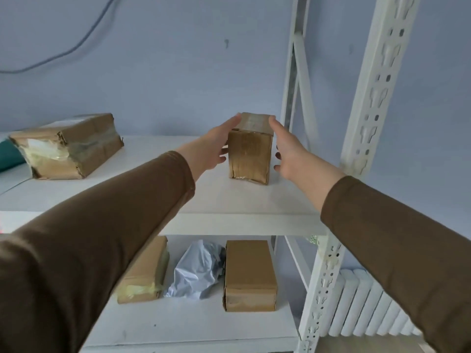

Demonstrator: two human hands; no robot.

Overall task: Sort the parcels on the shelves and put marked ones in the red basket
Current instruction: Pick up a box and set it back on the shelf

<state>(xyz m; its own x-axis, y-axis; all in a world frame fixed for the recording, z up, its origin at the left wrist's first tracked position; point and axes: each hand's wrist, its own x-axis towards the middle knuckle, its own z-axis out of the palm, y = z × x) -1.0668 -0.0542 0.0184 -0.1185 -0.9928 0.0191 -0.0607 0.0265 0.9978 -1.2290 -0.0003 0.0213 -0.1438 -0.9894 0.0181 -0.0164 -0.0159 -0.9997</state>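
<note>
A small upright cardboard parcel [250,151], wrapped in clear tape, stands on the upper white shelf [244,220] near the right post. My left hand [215,146] lies along its left side and my right hand [290,151] along its right side, fingers spread. Both hands look to touch or nearly touch the box; no firm grip shows. A larger, battered taped parcel [68,146] lies at the left of the same shelf. No mark is visible on either parcel. The red basket is not in view.
On the lower shelf [193,327] lie a taped cardboard box [145,278], a crumpled grey plastic mailer [198,268] and a plain cardboard box [249,275]. White perforated rack posts [367,103] stand at right. A white radiator [367,309] sits beyond them. A teal item [9,155] shows at far left.
</note>
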